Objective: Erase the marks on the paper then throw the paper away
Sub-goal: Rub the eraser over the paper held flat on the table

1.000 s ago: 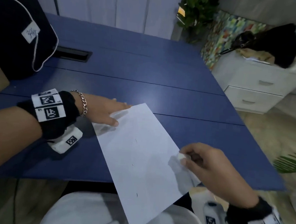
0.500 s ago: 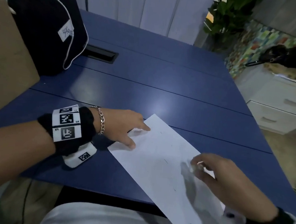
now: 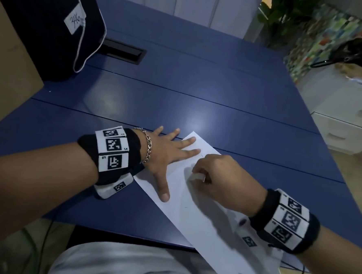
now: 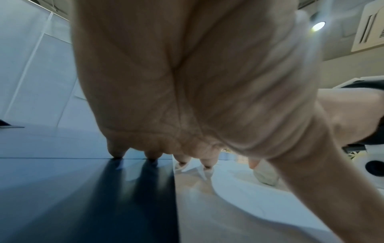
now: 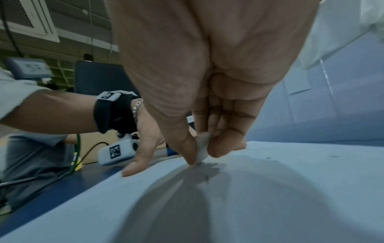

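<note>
A white sheet of paper (image 3: 192, 211) lies slanted on the blue table (image 3: 220, 101), its near end hanging over the front edge. My left hand (image 3: 168, 155) lies flat with spread fingers, holding down the sheet's far left corner; two fingers rest on the table beside it. My right hand (image 3: 218, 177) pinches a small white eraser (image 3: 197, 177) between thumb and fingers and presses it on the paper (image 5: 270, 189). The eraser (image 5: 202, 148) touches the sheet beside a faint dark mark (image 5: 206, 176). Small marks (image 3: 186, 206) dot the page.
A black bag (image 3: 51, 23) and a brown cardboard box (image 3: 8, 73) stand at the table's far left. A black cable slot (image 3: 126, 53) is set in the tabletop. White drawers (image 3: 346, 121) and a plant (image 3: 285, 18) stand to the right.
My left hand has flattened and spread over the paper's corner. My right hand has moved up the sheet toward the left hand with the eraser. The head view has tilted down.
</note>
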